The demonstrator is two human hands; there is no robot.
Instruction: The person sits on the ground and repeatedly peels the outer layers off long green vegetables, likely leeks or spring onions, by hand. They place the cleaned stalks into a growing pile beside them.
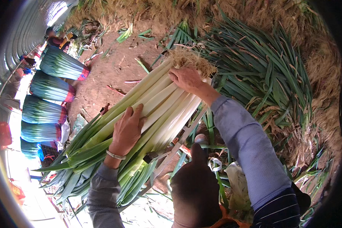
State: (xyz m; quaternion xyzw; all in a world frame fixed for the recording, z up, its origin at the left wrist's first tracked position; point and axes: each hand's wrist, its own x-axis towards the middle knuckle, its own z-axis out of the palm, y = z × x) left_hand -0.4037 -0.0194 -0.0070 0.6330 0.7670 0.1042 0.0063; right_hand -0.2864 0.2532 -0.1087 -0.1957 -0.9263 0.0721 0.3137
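Note:
A thick layer of large green onions or leeks (pixel 159 105) lies slantwise before me on a metal-framed stand (pixel 167 159), white stalks at the upper right, green leaves at the lower left. My left hand (pixel 128 126) rests on the stalks near the leaf end, fingers slightly spread; a bracelet circles its wrist. Near the roots (pixel 192 58), my right hand (pixel 186 78) lies over the white stalks with its fingers bent. Whether it grips any of them cannot be told.
A heap of unbundled green onions (pixel 262 68) lies at the right, beside a bank of dry roots (pixel 325 65). Several bound bundles (pixel 52 87) line the left side. Bare soil (pixel 102 74) shows between. A person (pixel 55 40) is at the far upper left. Leaves litter the ground by my foot.

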